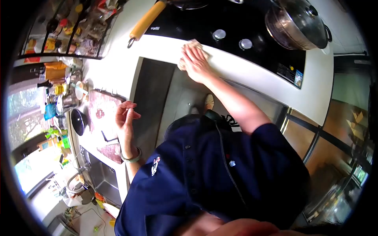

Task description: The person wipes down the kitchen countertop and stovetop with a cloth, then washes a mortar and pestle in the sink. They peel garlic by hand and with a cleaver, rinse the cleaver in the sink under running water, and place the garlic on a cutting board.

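Observation:
My right hand (195,62) presses a light, crumpled cloth (204,54) onto the white counter edge (226,62) in front of the black cooktop (189,29). Its fingers lie flat over the cloth, and part of the cloth is hidden beneath them. At the left, my left hand (126,115) hangs in the air with loosely bent, parted fingers and nothing in them, beside a reddish patterned board (103,108). Two round knobs (219,35) sit on the cooktop to the right of the cloth.
A pan's yellow handle (147,21) reaches over the counter at the top. On the cooktop's right stands a lidded steel pot (293,29). Farther left are a dark bowl (79,122), a sink (103,173) and a rack of jars (67,29).

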Demonstrator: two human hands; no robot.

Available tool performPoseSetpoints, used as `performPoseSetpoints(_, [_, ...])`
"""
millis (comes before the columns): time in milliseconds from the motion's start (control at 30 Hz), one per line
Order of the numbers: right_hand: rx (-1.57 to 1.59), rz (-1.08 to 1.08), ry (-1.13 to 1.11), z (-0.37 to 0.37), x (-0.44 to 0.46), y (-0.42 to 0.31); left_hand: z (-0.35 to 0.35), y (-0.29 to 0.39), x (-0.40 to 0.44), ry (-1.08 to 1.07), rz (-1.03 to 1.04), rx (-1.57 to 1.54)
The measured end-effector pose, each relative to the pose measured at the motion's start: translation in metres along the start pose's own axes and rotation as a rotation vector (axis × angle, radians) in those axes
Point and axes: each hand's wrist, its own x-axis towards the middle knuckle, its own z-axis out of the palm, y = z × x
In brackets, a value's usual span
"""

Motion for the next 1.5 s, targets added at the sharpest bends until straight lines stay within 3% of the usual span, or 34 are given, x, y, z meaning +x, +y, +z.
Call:
performPoseSetpoints(100, [0.046,0.052,-0.164,0.045,0.075,-0.042,-0.009,-0.007,-0.009,-0.056,-0.016,0.002])
performPoseSetpoints(200, [-0.11,-0.068,-0.203,0.064,0.101,-0.073,0.004,-0.017,0.008,-0.138,0.014,0.111])
performPoseSetpoints(333, [-0.033,-0.155,0.077,0.07,0.086,-0.069,0.051,-0.065,0.091,-0.097,0.509,0.59])
performPoseSetpoints(367, [0.013,-0.167,0.096,0.071,0.076,-0.062,0.065,-0.081,0.114,-0.094,0.588,0.594])
performPoseSetpoints(400, [-0.089,-0.114,-0.061,0.062,0.065,-0.06,0.083,-0.09,0.131,-0.133,0.594,0.547])
performPoseSetpoints(467, [0.085,0.096,0.065,0.081,0.048,-0.04,0.114,-0.123,0.16,-0.288,0.719,0.535])
performPoseSetpoints(500, [0.052,0.096,0.021,0.069,0.036,-0.03,0.131,-0.123,0.157,-0.332,0.732,0.55])
performPoseSetpoints(633, [0.014,0.127,0.183,-0.001,-0.048,0.003,0.206,-0.124,0.119,-0.511,0.838,0.599])
performPoseSetpoints(833, [-0.014,0.194,0.237,-0.084,-0.175,0.079,0.337,-0.109,0.034,-0.674,0.99,0.732])
performPoseSetpoints(1233, [-0.331,0.549,0.363,-0.262,-0.492,0.288,0.707,-0.073,-0.164,-1.135,1.26,0.556])
performPoseSetpoints(1333, [-0.429,0.751,0.33,-0.317,-0.529,0.32,0.793,-0.056,-0.2,-1.168,1.335,0.566])
performPoseSetpoints(1467, [-0.476,0.789,0.39,-0.333,-0.551,0.375,0.861,-0.049,-0.211,-1.153,1.404,0.646])
performPoseSetpoints(1500, [-0.503,0.876,0.293,-0.336,-0.547,0.388,0.876,-0.049,-0.204,-1.143,1.439,0.72])
